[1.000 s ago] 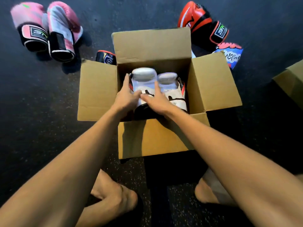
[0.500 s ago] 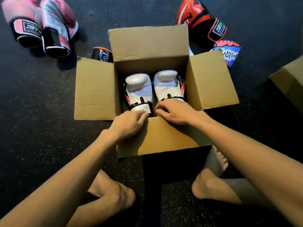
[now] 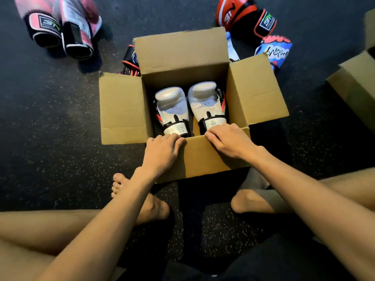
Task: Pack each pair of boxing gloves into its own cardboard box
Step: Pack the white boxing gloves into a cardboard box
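Observation:
An open cardboard box (image 3: 255,92) stands on the dark floor with its four flaps spread out. Inside it a pair of white boxing gloves (image 3: 190,106) lies side by side, cuffs toward me. My left hand (image 3: 162,151) rests on the near flap's fold at the left, fingers curled over the edge. My right hand (image 3: 229,138) lies on the same flap at the right, fingertips at the fold beside the right glove's cuff. Neither hand holds a glove.
A pink pair of gloves (image 3: 58,27) lies at the far left. A red and black glove (image 3: 243,17) and a blue printed glove (image 3: 276,51) lie behind the box on the right. Another black glove (image 3: 130,59) peeks out behind the left flap. A second cardboard box (image 3: 359,82) stands at the right edge. My bare feet (image 3: 142,199) are under my arms.
Both hands have let go of the white gloves, come back out of the box and settled on the near flap. The gloves now lie flat inside.

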